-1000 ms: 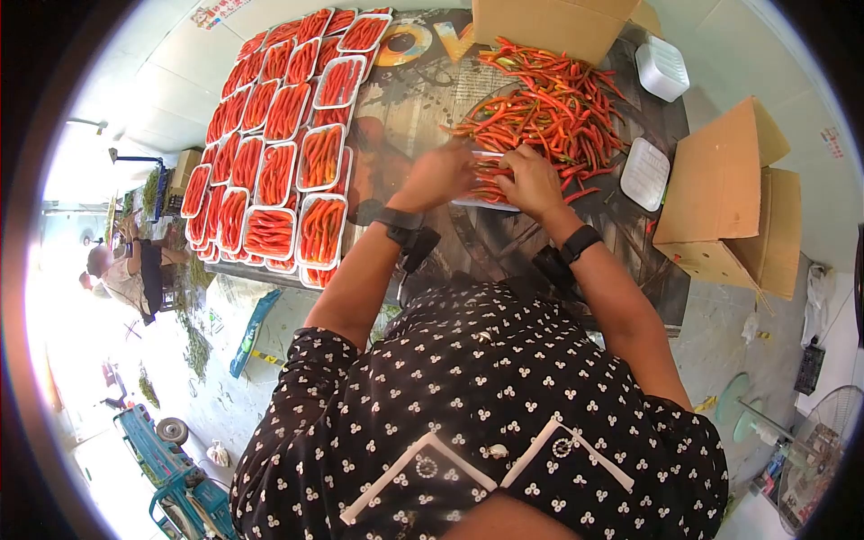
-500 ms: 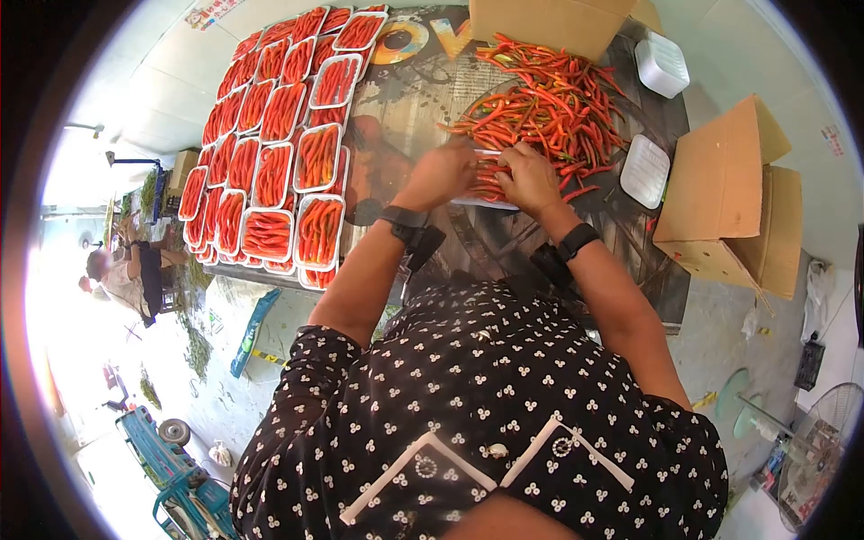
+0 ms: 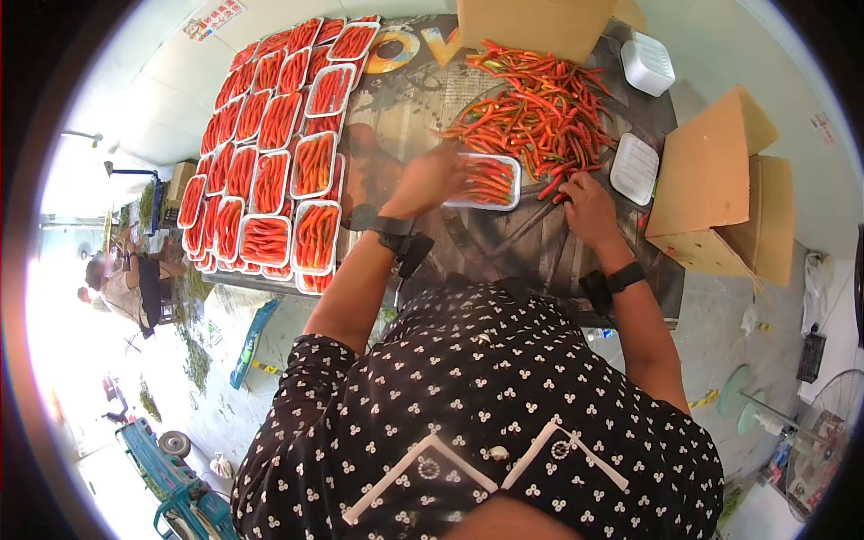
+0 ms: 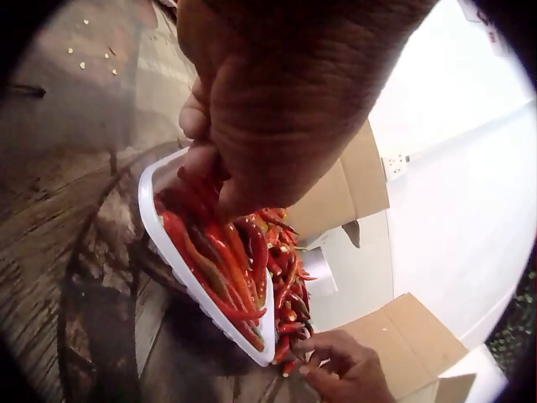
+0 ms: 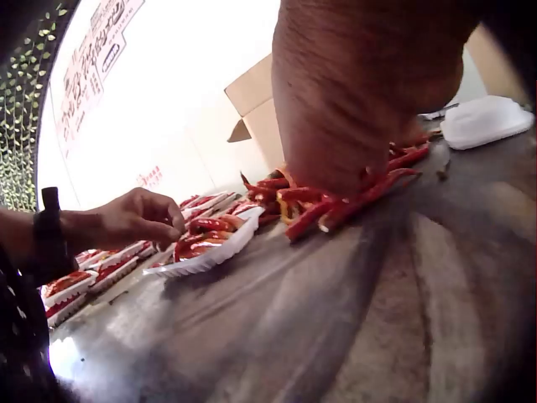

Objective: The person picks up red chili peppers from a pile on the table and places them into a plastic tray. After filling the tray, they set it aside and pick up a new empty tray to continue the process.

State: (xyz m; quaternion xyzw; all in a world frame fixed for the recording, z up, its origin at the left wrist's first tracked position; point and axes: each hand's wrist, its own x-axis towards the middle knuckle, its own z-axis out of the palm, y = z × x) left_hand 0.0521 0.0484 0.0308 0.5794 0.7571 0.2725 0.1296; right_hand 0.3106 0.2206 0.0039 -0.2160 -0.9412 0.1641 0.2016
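A white tray point(image 3: 514, 200) holds a layer of red peppers point(image 3: 490, 180), some partly green. My left hand point(image 3: 423, 184) is over its left end; in the left wrist view the bent fingers touch the peppers point(image 4: 226, 256) inside. Right of the tray, my right hand point(image 3: 591, 214) is at the near edge of the loose pepper pile point(image 3: 540, 112). Its thumb and fingertips pinch at a pepper there, seen small in the left wrist view, where the right hand point(image 4: 348, 369) shows. In the right wrist view that hand point(image 5: 361, 101) hides its own fingertips.
Filled trays point(image 3: 268, 180) stand in stacked rows on the table's left. An empty white tray point(image 3: 634, 169) lies right of the pile, with stacked white trays point(image 3: 647, 65) behind. One open carton point(image 3: 702, 175) stands at the right, another cardboard box point(image 3: 531, 29) behind the pile.
My right hand has left the tray and moved right to the pile's near edge, uncovering the tray's peppers. My left hand has shifted slightly left and stays by the tray's left end.
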